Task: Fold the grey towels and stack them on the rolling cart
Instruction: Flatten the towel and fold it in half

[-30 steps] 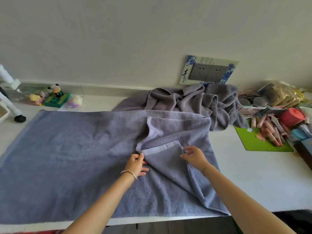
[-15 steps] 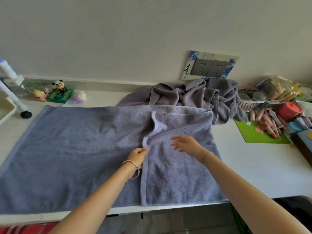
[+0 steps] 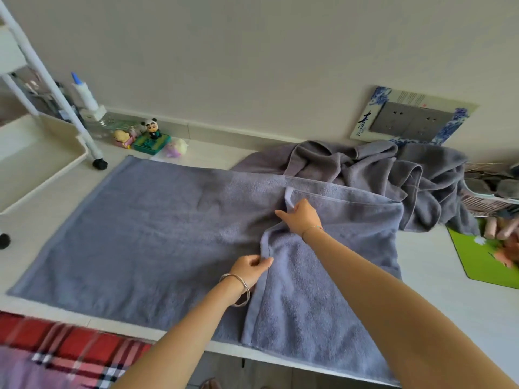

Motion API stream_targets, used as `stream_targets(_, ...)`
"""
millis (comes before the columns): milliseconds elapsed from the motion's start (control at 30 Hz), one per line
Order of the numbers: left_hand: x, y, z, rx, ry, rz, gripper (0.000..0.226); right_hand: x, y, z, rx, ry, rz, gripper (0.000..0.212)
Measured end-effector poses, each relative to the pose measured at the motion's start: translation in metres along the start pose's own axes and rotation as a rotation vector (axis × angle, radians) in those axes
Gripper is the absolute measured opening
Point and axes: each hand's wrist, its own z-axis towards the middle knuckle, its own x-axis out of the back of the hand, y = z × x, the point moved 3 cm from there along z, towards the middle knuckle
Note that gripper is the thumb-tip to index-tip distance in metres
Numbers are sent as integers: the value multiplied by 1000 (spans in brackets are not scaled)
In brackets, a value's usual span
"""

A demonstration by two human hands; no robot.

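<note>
A large grey towel (image 3: 157, 234) lies spread on the white table (image 3: 438, 282), its right part folded over to the left. My left hand (image 3: 250, 269) pinches the hemmed edge of that folded flap near the middle. Farther back, my right hand (image 3: 300, 217) grips the same edge near its far corner. A second grey towel (image 3: 373, 167) lies crumpled against the wall behind. The white rolling cart (image 3: 42, 153) stands at the left, with a tray shelf and a castor beside the towel's far left corner.
Small toy figures (image 3: 151, 136) sit by the wall at the back left. A green mat (image 3: 483, 262) with pink items and a basket of clutter fill the right side. A red plaid cloth (image 3: 56, 349) shows below the table's front edge.
The twisted flap has been pulled flat over the towel. My right hand moved from the flap's surface to its far edge. The view swung left, bringing the cart into sight.
</note>
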Motion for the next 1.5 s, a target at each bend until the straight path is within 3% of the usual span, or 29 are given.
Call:
stream_targets(100, -1, 0, -2, -31, 21, 19, 24, -6, 7, 11, -15, -15, 3, 25)
stream_targets(267, 3, 24, -20, -151, 0, -90, 23, 6, 9, 4, 82, 120, 305, 39)
stream_targets(433, 30, 71, -55, -199, -137, -275, 29, 33, -57, -21, 234, 243, 580, 41)
stream_targets(633, 123, 93, -83, -231, -251, -358, 36, 34, -158, -44, 372, 308, 614, 45)
stream_targets(800, 211, 97, -113, -241, -252, -453, 36, -2, -259, -63, 510, 319, 594, 48)
stream_targets(900, 266, 83, -120, -227, -217, -557, 32, -41, -311, -66, 568, 297, 551, 48)
stream_targets(1000, 334, 44, -102, -166, -96, -642, 32, -105, -354, -54, 550, 155, 515, 46)
stream_targets(1100, 379, 0, -66, -122, 155, -507, 28, -162, -358, -37, 474, -74, 369, 37)
stream_targets(1200, 402, -40, -31, -33, 428, -19, 14, -200, -325, -26, 384, -245, 262, 18)
stream_targets(1267, 399, -52, -23, 10, 511, 392, 13, -209, -288, -24, 353, -198, 167, 26)
stream_targets(1367, 366, -50, -14, -116, 493, 874, 52, -208, -232, -27, 415, 51, -83, 36)
stream_targets(1500, 308, -56, -3, -239, 298, 1101, 65, -199, -171, -41, 379, 197, -249, 51)
